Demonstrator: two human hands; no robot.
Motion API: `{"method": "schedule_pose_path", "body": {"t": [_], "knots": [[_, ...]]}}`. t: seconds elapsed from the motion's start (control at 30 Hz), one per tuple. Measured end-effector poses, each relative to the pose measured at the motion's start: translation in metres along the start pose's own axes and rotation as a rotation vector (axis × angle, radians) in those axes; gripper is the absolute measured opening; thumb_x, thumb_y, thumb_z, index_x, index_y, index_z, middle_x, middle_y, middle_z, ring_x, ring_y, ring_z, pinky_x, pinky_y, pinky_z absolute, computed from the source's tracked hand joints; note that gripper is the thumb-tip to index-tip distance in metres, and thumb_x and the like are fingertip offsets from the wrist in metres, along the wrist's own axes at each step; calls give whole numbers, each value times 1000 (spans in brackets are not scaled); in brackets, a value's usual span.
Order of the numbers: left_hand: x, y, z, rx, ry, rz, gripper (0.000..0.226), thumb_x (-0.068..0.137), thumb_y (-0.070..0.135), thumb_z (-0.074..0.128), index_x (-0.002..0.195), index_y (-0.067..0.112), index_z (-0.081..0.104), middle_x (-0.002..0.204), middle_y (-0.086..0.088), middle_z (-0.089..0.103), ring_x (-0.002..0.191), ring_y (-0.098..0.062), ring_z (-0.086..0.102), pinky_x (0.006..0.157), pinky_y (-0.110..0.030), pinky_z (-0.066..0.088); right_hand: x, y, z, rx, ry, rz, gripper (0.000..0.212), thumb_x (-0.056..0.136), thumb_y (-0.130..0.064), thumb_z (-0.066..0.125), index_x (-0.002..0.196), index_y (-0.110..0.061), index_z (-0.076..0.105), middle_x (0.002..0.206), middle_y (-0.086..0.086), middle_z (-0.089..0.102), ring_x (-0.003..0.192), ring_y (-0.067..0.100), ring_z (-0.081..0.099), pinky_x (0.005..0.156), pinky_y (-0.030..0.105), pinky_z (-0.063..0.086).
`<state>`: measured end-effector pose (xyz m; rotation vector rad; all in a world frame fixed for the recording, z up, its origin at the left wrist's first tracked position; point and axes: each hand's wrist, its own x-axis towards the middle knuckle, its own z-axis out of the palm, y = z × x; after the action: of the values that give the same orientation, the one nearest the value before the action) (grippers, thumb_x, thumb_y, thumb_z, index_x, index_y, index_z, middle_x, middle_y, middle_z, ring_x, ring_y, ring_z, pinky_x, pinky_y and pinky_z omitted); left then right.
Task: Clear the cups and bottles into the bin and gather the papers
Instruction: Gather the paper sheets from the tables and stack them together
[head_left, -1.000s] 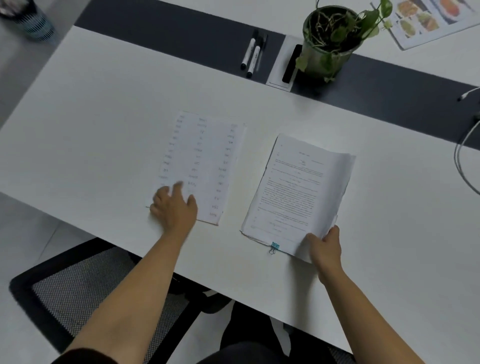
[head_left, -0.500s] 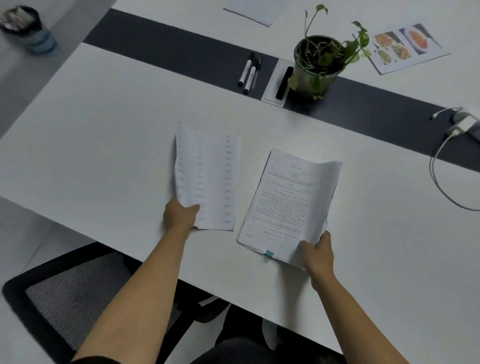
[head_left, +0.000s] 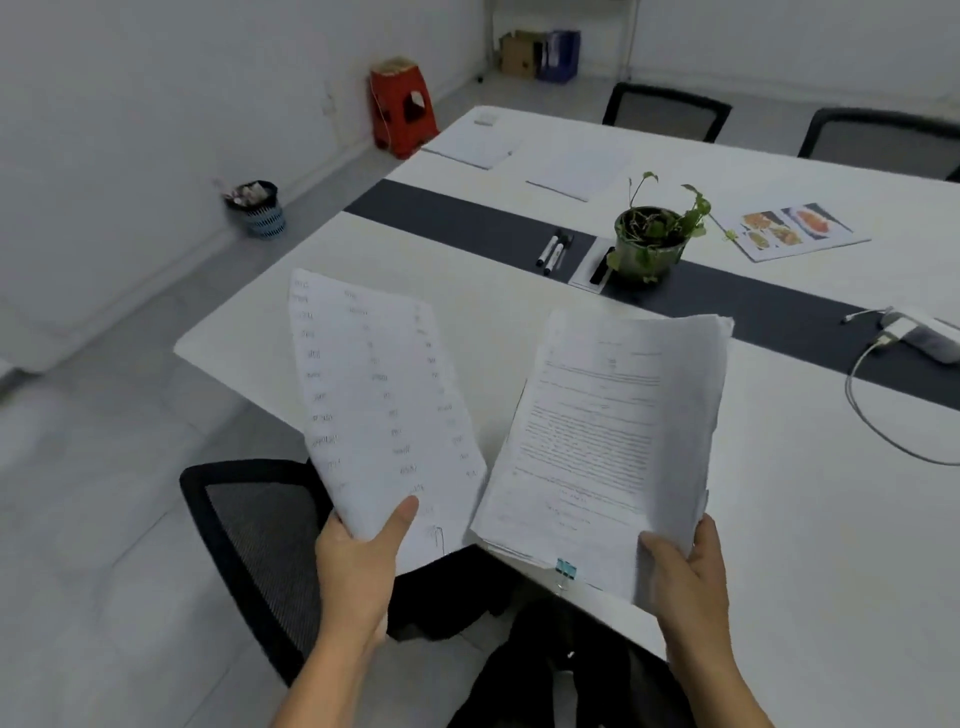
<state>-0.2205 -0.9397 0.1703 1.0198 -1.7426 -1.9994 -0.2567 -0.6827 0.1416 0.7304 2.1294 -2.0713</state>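
Print on both held papers (head_left: 384, 410) illegible.

The white tabletop (head_left: 810, 519) before me lay bare, open to either hand. Farther off, the plant (head_left: 649, 241), markers (head_left: 553, 253) and a cable (head_left: 872, 415) at my right blocked the dark strip (head_left: 467, 223).

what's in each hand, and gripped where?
Left hand pinches the loose sheet at its near bottom edge. Right hand grips the clipped paper stack at its near right corner, beside the blue binder clip.
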Motion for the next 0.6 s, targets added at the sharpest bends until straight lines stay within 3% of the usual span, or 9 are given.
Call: {"method": "schedule_pose_path", "body": {"t": [0.13,0.23,0.33,0.43,0.6], "knots": [[-47,5,-87,63,121,61,33,78,12,81,103,27,68,100,12,76,94,-11,72,86,-38,55,-59,26,17,43,-106,31,41,95,-6,52,110,-44,54,113,-6,65,104,19,63,88,40,54],[-66,16,-150,70,218,107,29,80,12,79,102,28,67,104,9,75,97,-15,71,86,-40,55,-105,28,48,37,-217,38,39,95,-3,52,109,-39,55,112,-2,66,103,20,65,81,34,56],[-68,29,-211,70,324,202,26,82,13,78,98,30,67,98,11,74,92,-5,71,72,-26,58,-147,21,96,10,-326,0,35,94,-1,53,109,-32,56,108,1,67,99,21,65,72,28,52],[-52,32,-274,-6,392,250,27,83,9,76,98,29,66,89,22,72,83,7,69,61,-10,53,-183,28,159,-36,-399,-40,35,93,-2,54,112,-32,58,107,-2,68,97,17,65,73,29,50],[10,28,-410,-146,457,215,28,83,12,75,105,29,67,101,18,75,95,-3,71,69,-17,57,-234,57,302,-154,-446,-89,36,91,-4,56,102,-38,58,104,-3,66,99,22,63,80,42,51]]}}
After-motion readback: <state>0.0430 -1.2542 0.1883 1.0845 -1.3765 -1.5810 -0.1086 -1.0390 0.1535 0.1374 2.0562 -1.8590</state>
